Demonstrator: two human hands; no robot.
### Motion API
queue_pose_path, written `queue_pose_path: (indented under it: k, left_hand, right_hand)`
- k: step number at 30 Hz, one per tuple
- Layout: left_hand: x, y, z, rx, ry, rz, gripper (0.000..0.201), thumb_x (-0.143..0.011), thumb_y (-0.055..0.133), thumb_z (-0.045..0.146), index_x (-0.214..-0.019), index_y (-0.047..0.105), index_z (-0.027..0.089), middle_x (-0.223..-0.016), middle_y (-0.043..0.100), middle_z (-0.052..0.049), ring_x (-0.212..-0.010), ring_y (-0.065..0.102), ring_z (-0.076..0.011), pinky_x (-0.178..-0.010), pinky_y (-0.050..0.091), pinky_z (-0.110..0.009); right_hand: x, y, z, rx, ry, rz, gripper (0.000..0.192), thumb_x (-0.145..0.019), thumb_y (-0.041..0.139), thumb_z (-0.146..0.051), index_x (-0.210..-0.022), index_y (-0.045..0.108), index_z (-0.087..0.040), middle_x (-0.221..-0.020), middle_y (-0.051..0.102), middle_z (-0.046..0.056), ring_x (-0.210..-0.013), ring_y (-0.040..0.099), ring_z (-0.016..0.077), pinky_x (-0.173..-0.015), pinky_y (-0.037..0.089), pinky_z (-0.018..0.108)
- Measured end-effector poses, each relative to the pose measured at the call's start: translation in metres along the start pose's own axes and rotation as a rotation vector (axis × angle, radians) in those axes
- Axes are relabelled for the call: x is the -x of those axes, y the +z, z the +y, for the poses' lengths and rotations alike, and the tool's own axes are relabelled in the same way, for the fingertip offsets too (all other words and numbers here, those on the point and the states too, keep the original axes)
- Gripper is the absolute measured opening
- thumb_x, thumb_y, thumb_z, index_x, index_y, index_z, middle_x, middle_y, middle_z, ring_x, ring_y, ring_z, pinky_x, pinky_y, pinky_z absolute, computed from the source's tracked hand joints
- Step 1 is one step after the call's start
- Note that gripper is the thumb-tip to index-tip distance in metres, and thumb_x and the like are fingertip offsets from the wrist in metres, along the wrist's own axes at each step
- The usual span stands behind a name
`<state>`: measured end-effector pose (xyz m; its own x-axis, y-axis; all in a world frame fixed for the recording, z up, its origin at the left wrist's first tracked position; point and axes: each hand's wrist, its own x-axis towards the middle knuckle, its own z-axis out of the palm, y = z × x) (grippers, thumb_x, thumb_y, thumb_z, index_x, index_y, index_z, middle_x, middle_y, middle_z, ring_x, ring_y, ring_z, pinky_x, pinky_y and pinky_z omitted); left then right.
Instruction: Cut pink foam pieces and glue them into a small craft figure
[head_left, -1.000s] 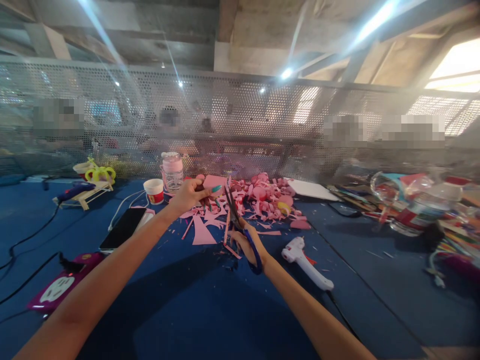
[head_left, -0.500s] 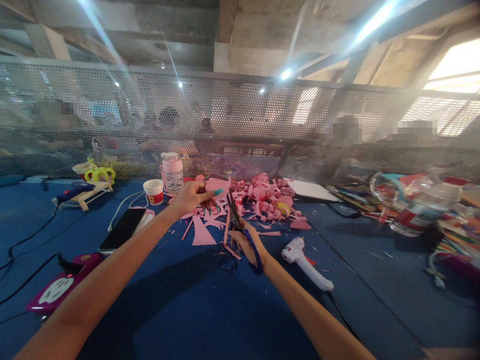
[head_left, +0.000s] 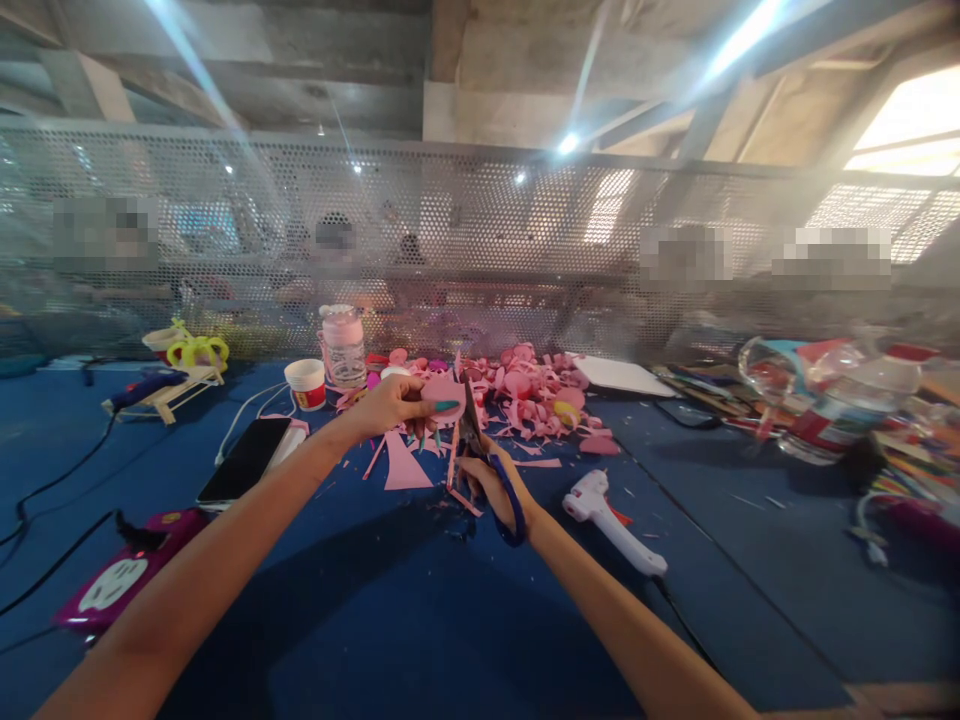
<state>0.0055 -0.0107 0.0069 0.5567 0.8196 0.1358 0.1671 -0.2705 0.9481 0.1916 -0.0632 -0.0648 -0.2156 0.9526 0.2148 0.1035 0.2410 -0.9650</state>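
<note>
The right hand (head_left: pixel 491 480) has its fingers through the blue handles of the scissors (head_left: pixel 480 450), whose blades point up and away, long axis near upright. Just beyond, the left hand (head_left: pixel 386 405) pinches a pink paper piece (head_left: pixel 442 396) above the blue surface (head_left: pixel 420 620). Farther back stand a white cup (head_left: pixel 306 382), contents unseen, and a pink-filled jar (head_left: pixel 343 345).

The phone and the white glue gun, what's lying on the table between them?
In the head view, between the phone and the glue gun lie pink paper scraps and the right hand holding scissors.
</note>
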Motion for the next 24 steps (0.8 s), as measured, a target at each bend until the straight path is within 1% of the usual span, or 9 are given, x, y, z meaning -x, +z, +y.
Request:
queue_pose_path:
  k: [6, 13, 18, 24]
  left_hand:
    - [-0.001, 0.005, -0.003, 0.019, -0.016, -0.022, 0.044, -0.062, 0.072, 0.051, -0.069, 0.054, 0.012, -0.057, 0.063, -0.001, -0.042, 0.055, -0.0084, -0.044, 0.043, -0.021]
    - [-0.002, 0.006, -0.004, 0.040, -0.047, -0.040, 0.038, -0.064, 0.074, 0.045, -0.067, 0.053, 0.013, -0.053, 0.062, 0.001, -0.041, 0.054, -0.0074, -0.044, 0.041, -0.019]
    - [-0.002, 0.007, -0.004, 0.043, -0.036, -0.045, 0.041, -0.061, 0.074, 0.047, -0.066, 0.052, 0.013, -0.054, 0.063, 0.000, -0.041, 0.054, -0.0083, -0.044, 0.040, -0.020]
    - [-0.001, 0.006, 0.001, 0.050, -0.028, -0.070, 0.041, -0.061, 0.074, 0.049, -0.062, 0.053, 0.013, -0.052, 0.062, -0.001, -0.040, 0.053, -0.0080, -0.042, 0.038, -0.020]
  right_hand:
    - [-0.001, -0.001, 0.003, 0.034, -0.025, 0.053, 0.014, -0.075, 0.051, -0.032, -0.074, 0.044, -0.020, -0.050, 0.044, -0.007, -0.042, 0.041, 0.0082, -0.043, 0.036, 0.022]
    - [-0.003, -0.003, 0.007, 0.051, -0.056, 0.049, 0.017, -0.077, 0.051, -0.036, -0.077, 0.046, -0.020, -0.052, 0.044, -0.007, -0.042, 0.040, 0.0081, -0.042, 0.036, 0.022]
    - [-0.004, -0.003, 0.008, 0.112, -0.076, 0.074, 0.016, -0.078, 0.051, -0.035, -0.078, 0.047, -0.020, -0.051, 0.043, -0.007, -0.042, 0.039, 0.0083, -0.043, 0.034, 0.022]
    - [-0.005, -0.004, 0.010, 0.145, -0.083, 0.091, 0.017, -0.077, 0.052, -0.036, -0.075, 0.048, -0.020, -0.052, 0.044, -0.006, -0.048, 0.042, 0.0098, -0.046, 0.033, 0.022]
